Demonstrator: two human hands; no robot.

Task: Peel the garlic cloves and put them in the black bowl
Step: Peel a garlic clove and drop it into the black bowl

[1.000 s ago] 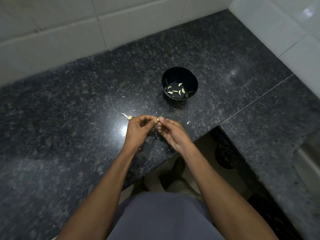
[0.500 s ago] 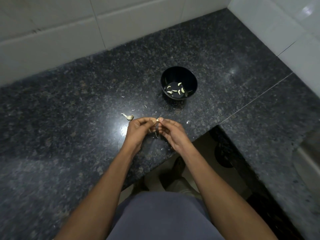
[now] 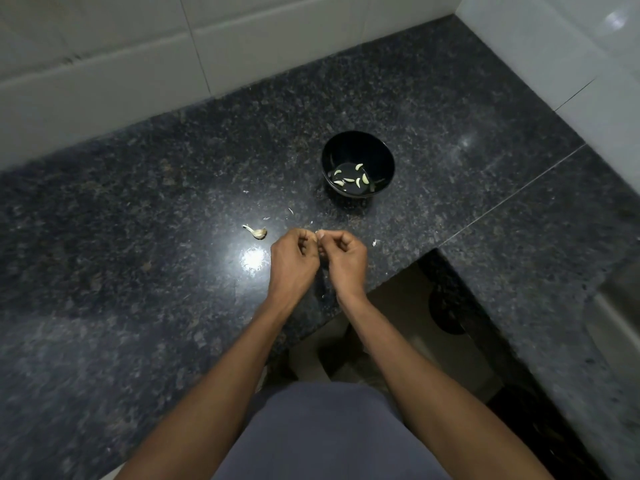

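Garlic clove (image 3: 316, 234): at frame centre, pinched between the fingertips of left hand (image 3: 293, 263) and right hand (image 3: 344, 259), mostly hidden, so skin state unclear. Step in hand: peeling, probably mid-strip. Next move calls for clearing the skin, then carrying the clove up-right to the black bowl (image 3: 358, 147), which holds several peeled cloves. One unpeeled clove (image 3: 257, 232) lies left of the hands. Versus earlier frames: fingers curled tighter; bowl and spare clove unmoved.
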